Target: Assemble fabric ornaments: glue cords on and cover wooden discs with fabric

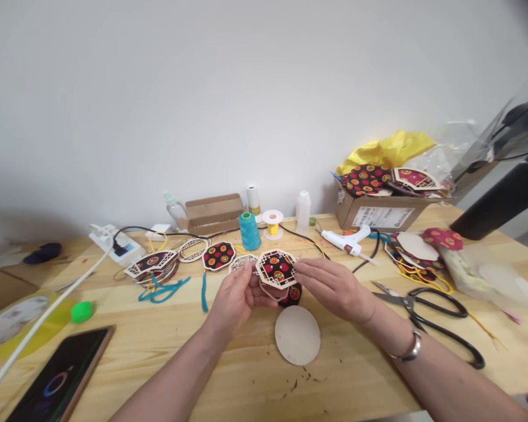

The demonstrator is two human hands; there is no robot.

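Observation:
My left hand (235, 298) and my right hand (334, 287) together hold an octagonal wooden lattice frame backed with black fabric printed with red and yellow flowers (276, 268), lifted just above the wooden table (202, 363). Fingers of both hands pinch its edges. Under it hang a thin wooden ring and a scrap of the same fabric (293, 294). A plain round wooden disc (297, 334) lies on the table just below my hands.
Black scissors (435, 313) lie at the right, a white glue gun (347, 240) and a cardboard box (381, 214) of fabric pieces behind. A teal thread spool (249, 231), finished frames (152, 264) and a phone (59, 381) are at the left.

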